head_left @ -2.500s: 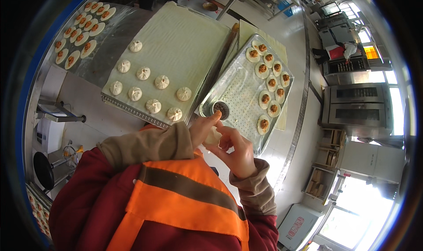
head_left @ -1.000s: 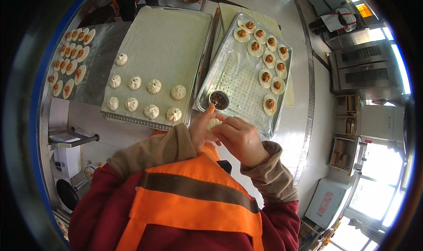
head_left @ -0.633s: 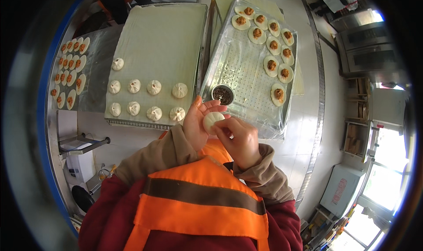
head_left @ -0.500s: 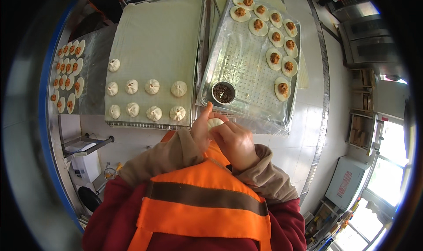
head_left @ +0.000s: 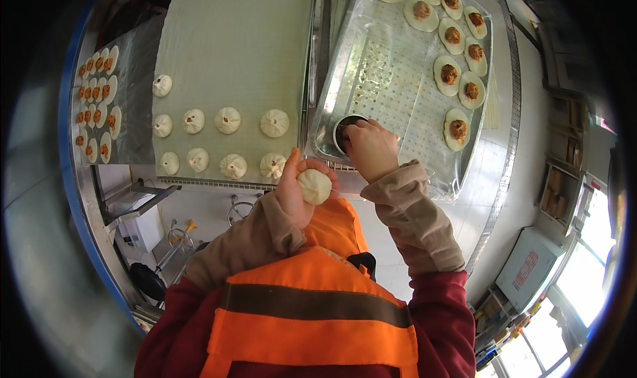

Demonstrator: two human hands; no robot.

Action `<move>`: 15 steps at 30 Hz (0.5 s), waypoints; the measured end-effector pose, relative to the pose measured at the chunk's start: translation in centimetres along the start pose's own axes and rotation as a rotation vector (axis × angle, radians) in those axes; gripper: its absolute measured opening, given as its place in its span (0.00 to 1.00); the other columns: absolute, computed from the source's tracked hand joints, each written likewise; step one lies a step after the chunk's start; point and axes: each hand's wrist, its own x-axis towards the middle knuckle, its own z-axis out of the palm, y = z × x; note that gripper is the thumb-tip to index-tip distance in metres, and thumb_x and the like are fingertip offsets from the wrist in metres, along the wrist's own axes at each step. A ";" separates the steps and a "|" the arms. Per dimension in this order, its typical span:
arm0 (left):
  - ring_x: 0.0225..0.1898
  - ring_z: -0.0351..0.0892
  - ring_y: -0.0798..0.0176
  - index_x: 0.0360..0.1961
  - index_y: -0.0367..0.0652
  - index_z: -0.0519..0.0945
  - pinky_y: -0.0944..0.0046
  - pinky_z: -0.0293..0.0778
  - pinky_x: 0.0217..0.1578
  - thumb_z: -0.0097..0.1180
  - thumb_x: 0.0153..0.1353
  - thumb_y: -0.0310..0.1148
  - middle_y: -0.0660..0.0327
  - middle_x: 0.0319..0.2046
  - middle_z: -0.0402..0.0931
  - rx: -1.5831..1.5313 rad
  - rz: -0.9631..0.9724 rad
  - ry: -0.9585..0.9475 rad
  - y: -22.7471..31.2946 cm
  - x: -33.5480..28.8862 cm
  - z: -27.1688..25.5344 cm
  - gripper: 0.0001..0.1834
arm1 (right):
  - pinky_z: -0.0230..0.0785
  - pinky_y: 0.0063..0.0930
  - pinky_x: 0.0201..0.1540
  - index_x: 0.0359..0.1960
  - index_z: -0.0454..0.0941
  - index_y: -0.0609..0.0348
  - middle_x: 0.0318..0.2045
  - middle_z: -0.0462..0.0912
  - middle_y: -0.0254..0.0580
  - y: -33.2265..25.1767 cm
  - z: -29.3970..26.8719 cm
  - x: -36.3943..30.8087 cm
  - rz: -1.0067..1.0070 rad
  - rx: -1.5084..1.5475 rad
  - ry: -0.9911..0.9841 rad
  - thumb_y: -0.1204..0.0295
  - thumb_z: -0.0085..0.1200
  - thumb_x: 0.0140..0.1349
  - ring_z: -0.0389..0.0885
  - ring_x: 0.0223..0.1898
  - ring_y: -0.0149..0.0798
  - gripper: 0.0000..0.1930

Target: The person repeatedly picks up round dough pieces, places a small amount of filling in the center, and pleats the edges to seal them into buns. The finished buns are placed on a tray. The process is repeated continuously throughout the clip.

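My left hand point(head_left: 289, 193) cups a round pleated bun point(head_left: 314, 187) of white dough, its gathered top facing up, just off the near edges of the trays. My right hand point(head_left: 373, 150) bends down into a small round cup point(head_left: 336, 130) at the near left corner of the right tray. Its fingers are drawn together, and their tips are hidden inside among dark bits. Whether they grip any of these cannot be made out. On the left tray point(head_left: 225, 53) sit several closed buns point(head_left: 227, 120) in two near rows, one more standing farther back.
Flat dough rounds point(head_left: 449, 74) topped with orange-brown filling lie along the far and right side of the perforated, film-covered tray point(head_left: 371, 99). More filled rounds point(head_left: 97, 93) rest on a metal surface at far left. A wheeled stand point(head_left: 176, 242) is below the left tray.
My right hand has left the bun and moved forward into the cup. My left hand has turned and shifted slightly left, keeping the bun. The view has shifted over the trays.
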 end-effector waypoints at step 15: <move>0.32 0.81 0.55 0.29 0.46 0.77 0.54 0.79 0.34 0.39 0.69 0.59 0.56 0.30 0.80 -0.013 0.037 -0.029 1.5 0.8 0.8 0.28 | 0.74 0.34 0.32 0.30 0.83 0.54 0.27 0.83 0.35 0.7 -0.9 -0.6 0.081 0.036 -0.006 0.68 0.62 0.54 0.82 0.32 0.39 0.05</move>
